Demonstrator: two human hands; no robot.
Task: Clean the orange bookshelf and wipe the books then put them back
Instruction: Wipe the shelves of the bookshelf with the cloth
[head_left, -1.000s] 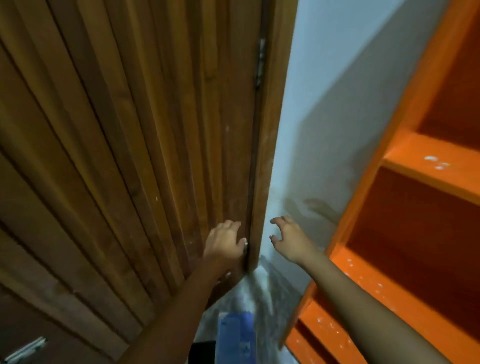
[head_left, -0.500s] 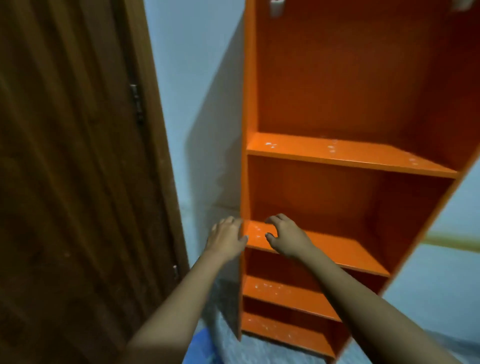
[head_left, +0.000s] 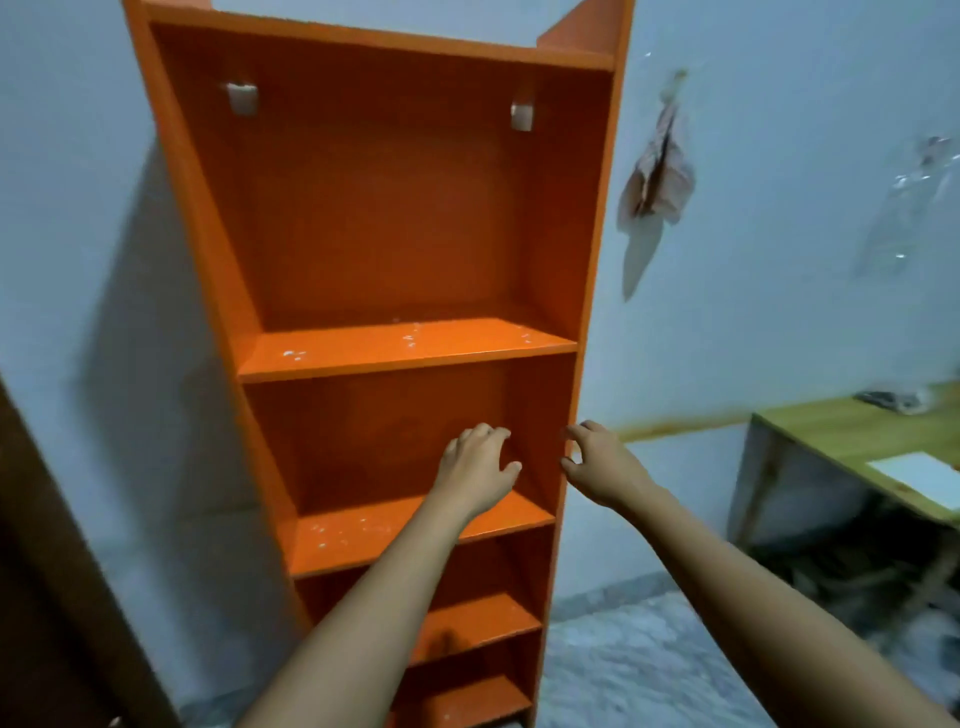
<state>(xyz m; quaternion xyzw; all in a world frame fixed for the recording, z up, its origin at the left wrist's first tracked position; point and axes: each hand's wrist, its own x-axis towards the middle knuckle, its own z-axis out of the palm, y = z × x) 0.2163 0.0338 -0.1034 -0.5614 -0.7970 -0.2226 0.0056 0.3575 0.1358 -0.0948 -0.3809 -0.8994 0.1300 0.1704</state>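
— What is showing of the person?
— Only two arms are showing. The left arm (head_left: 363, 597) and the right arm (head_left: 753, 592) are both going bare, long and slim, from the near edge to the wrist.
— And the hands?
— The left hand (head_left: 478, 465) and the right hand (head_left: 600, 465) are going bare as well, with slim fingers. Blur is hiding the nails and any finer marks, so I am leaving those out.
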